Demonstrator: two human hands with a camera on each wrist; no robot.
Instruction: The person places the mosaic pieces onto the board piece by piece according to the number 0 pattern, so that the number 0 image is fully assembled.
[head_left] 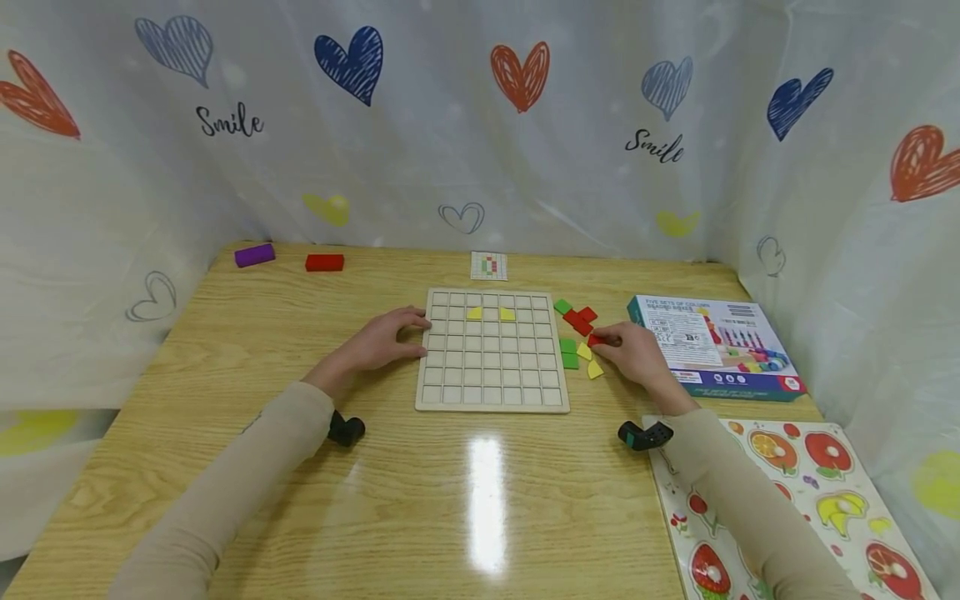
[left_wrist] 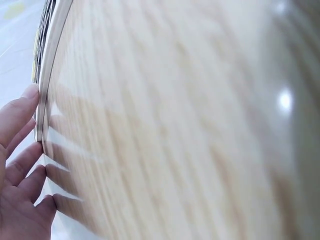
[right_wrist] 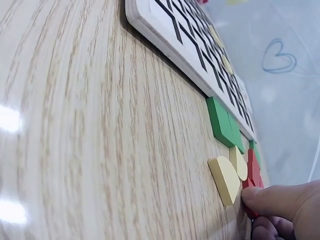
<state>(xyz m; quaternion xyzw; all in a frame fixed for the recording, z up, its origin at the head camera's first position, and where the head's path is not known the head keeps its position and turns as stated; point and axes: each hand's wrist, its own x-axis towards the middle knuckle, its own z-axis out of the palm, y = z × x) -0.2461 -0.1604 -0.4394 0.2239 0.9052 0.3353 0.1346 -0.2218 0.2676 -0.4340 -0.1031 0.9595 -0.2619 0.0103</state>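
Note:
A wooden grid board (head_left: 491, 401) lies on the table, with two yellow pieces (head_left: 474, 313) in its upper cells. My left hand (head_left: 386, 337) rests against the board's left edge, thumb and fingers spread along it. To the right of the board, my right hand (head_left: 633, 354) pinches a red tile (head_left: 596, 341) between thumb and finger, low over the table. Beside it lie loose red tiles (head_left: 578, 322), green tiles (head_left: 569, 353) and two yellow pieces with a curved side (right_wrist: 225, 179). The held tile is partly hidden by the fingertips in the right wrist view.
A small pattern card (head_left: 489, 266) lies behind the board. Purple (head_left: 254, 255) and red (head_left: 325, 263) blocks stand at the back left. On the right are a printed box (head_left: 716, 346) and a fruit-picture board (head_left: 787, 483). A printed curtain surrounds the table.

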